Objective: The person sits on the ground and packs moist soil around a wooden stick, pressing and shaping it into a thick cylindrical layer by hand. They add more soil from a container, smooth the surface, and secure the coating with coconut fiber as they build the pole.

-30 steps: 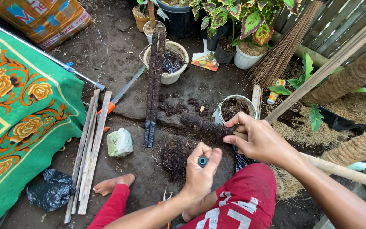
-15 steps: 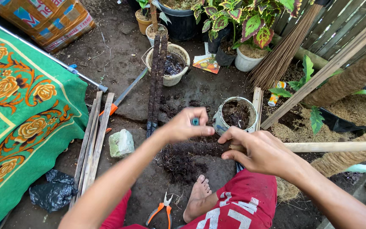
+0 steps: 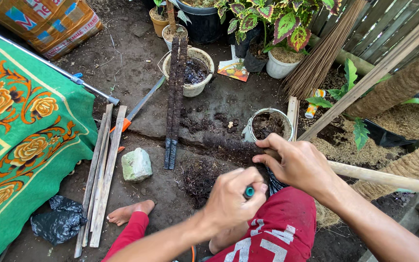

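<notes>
1. The left hand point(image 3: 231, 201) is gripping a small teal-tipped tool point(image 3: 249, 192), its fingers point(image 3: 248, 175) clamped together around it just above the red shorts point(image 3: 280, 228).
2. The right hand point(image 3: 297, 162) is holding a dark fibre-wrapped stick point(image 3: 229, 144), fingers closed on the stick's near end; the stick is lying across the bare ground point(image 3: 136, 73), pointing toward the left.
3. A white pot of soil point(image 3: 267, 125) is standing just behind the right hand, touching the stick's far side.
4. Two long dark fibre poles point(image 3: 174, 104) are leaning from the ground into a cream bucket point(image 3: 195, 73).
5. A pale stone point(image 3: 136, 165) is resting beside the poles' lower ends, near a bundle of wooden slats point(image 3: 102, 174).
6. A green patterned cloth point(image 3: 20, 126) is covering the ground's left edge.
</notes>
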The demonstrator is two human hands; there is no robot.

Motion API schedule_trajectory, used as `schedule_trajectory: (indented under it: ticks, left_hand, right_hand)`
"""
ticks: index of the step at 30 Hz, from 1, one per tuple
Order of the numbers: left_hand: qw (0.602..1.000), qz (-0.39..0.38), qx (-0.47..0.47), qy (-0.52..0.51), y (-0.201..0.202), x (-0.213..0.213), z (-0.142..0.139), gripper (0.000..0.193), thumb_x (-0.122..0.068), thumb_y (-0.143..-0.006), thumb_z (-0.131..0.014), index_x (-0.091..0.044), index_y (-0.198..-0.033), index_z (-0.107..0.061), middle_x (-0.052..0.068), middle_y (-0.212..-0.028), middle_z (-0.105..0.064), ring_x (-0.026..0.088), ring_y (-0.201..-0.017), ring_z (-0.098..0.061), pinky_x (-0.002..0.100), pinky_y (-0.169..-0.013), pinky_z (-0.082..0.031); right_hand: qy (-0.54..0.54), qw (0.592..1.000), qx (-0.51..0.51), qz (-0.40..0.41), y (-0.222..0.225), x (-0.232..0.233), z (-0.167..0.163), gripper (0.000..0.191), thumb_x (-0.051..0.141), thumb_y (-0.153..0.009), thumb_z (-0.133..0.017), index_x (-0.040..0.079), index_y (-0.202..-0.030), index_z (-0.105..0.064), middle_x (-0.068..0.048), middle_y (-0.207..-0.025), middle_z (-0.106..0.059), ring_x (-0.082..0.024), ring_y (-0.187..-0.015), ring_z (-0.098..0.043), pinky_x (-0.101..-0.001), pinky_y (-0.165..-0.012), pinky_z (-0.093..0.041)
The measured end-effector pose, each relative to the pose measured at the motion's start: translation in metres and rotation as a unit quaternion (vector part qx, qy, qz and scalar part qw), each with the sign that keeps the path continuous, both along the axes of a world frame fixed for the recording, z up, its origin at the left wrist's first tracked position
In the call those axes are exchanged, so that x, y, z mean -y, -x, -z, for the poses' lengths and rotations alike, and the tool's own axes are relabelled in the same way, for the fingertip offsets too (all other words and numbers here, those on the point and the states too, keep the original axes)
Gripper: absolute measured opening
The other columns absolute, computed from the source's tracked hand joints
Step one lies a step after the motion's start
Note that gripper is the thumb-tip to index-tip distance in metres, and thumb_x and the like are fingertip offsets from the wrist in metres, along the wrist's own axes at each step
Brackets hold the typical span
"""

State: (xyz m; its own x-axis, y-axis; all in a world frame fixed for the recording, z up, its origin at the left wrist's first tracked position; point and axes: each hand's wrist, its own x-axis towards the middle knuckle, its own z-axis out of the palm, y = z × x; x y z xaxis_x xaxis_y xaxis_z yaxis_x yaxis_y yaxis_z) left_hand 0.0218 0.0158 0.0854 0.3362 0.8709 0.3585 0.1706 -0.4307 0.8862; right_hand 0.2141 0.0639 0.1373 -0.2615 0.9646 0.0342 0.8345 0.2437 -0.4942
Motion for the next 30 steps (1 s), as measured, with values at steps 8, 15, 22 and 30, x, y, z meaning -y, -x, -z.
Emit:
schedule_trajectory:
  ticks: [8, 15, 22, 30]
  left_hand:
    - [0.942, 0.232, -0.177, -0.164, 0.048, -0.116, -0.026, 0.019, -0.013, -0.081, -0.077, -0.010, -0.086, -0.059, 0.001, -0.078, -0.065, 0.021, -0.071, -0.066, 0.036, -0.064, -0.052]
    - [0.859, 0.226, 0.254, 0.383, 0.021, -0.080, 0.090, 0.018, -0.012, -0.090, -0.071, -0.012, -0.087, -0.053, 0.000, -0.082, -0.059, 0.010, -0.082, -0.061, 0.029, -0.076, -0.051]
    - [0.902, -0.021, 0.278, 0.331, -0.028, 0.025, 0.057, 0.027, -0.015, -0.102, -0.067, -0.010, -0.082, -0.049, 0.001, -0.070, -0.054, 0.014, -0.066, -0.053, 0.031, -0.060, -0.045]
    - [0.948, 0.156, -0.162, -0.226, 0.027, -0.047, -0.042, 0.018, -0.008, -0.077, -0.074, -0.012, -0.085, -0.059, 0.005, -0.075, -0.060, 0.027, -0.074, -0.063, 0.042, -0.063, -0.050]
  right_hand:
    - [0.049, 0.984, 0.071, -0.157, 0.004, 0.006, -0.021, 0.031, 0.033, -0.082, -0.077, 0.016, -0.107, -0.068, -0.008, -0.080, -0.079, -0.035, -0.073, -0.075, -0.0488, -0.062, -0.058]
    - [0.178, 0.977, -0.060, -0.100, 0.002, 0.003, -0.028, 0.039, 0.023, -0.081, -0.077, 0.012, -0.116, -0.064, -0.003, -0.087, -0.084, -0.021, -0.070, -0.079, -0.0349, -0.060, -0.062]
    - [0.060, 0.997, -0.044, -0.022, -0.005, -0.005, -0.012, 0.039, 0.017, -0.080, -0.078, 0.005, -0.114, -0.062, -0.012, -0.090, -0.079, -0.030, -0.085, -0.078, -0.0388, -0.067, -0.062]
    - [0.001, 0.995, 0.005, -0.100, 0.000, 0.000, -0.010, 0.027, 0.013, -0.083, -0.075, 0.012, -0.109, -0.074, -0.012, -0.085, -0.077, -0.033, -0.079, -0.076, -0.0419, -0.070, -0.061]
